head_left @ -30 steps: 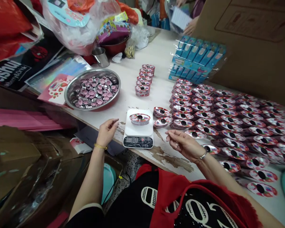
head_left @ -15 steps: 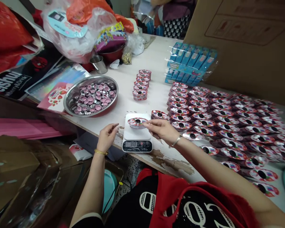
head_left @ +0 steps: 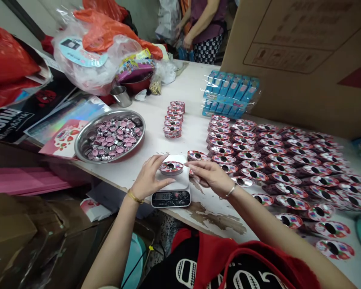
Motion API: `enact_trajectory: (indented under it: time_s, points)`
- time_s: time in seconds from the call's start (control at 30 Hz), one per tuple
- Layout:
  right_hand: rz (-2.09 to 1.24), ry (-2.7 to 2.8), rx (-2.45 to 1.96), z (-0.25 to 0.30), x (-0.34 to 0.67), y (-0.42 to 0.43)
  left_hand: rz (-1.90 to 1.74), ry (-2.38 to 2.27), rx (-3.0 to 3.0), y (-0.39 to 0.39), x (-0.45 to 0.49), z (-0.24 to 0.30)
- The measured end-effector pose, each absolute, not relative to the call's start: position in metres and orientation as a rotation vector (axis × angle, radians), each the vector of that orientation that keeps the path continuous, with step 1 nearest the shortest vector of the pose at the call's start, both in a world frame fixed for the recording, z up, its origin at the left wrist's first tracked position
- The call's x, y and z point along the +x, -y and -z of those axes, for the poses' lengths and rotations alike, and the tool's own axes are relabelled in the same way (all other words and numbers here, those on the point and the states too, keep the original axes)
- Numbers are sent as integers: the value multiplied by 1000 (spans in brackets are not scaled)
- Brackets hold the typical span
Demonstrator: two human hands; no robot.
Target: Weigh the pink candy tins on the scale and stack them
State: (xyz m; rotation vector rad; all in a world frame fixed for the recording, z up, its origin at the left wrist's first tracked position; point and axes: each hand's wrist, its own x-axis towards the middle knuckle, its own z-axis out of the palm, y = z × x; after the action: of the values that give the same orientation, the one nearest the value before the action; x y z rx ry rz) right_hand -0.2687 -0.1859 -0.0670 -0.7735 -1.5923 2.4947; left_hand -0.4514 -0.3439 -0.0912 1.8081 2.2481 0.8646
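Observation:
A white digital scale (head_left: pixel 180 185) stands at the table's front edge, its display lit. On its platform sits an oval pouch (head_left: pixel 174 171) with a red patterned rim and a dark round hole on top. My left hand (head_left: pixel 149 178) reaches round the pouch's left end, thumb and fingers apart, the fingers behind it and the thumb in front. Just off the pouch's right end is my right hand (head_left: pixel 210 176), thumb and forefinger pinched together. Whatever may be between those fingertips is too small to make out.
Many similar pouches (head_left: pixel 254 174) stand in rows on the right, with a short row (head_left: pixel 172 131) behind the scale. A steel bowl (head_left: pixel 140 140) of pink-lined caps is at left. Blue boxes (head_left: pixel 228 86) and a large carton (head_left: pixel 289 88) stand behind. Across the table is another person (head_left: pixel 206 24).
My left hand has moved right, from beside the scale to around the pouch, its fingers spreading. My right fingertips have come slightly away from the pouch. The view has tilted up a little.

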Motion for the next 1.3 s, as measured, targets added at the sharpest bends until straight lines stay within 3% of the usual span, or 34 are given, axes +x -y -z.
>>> enact_trajectory:
  time_s: [0.3, 0.6, 0.77, 1.13, 1.3]
  points:
    - [-2554, 1502, -971, 88, -222, 196, -491, -2214, 2250, 321, -426, 83]
    - [-2611, 1483, -963, 96, -220, 198, -917, -2389, 1884, 358, -444, 87]
    - [-2658, 1474, -965, 100, -220, 203, -831, -2420, 1854, 355, -444, 93]
    - [-2720, 1524, -875, 102, -218, 216, -627, -2454, 1903, 246, -531, 107]
    - [-2720, 1506, -927, 112, -204, 215, -551, -2578, 1972, 232, -520, 112]
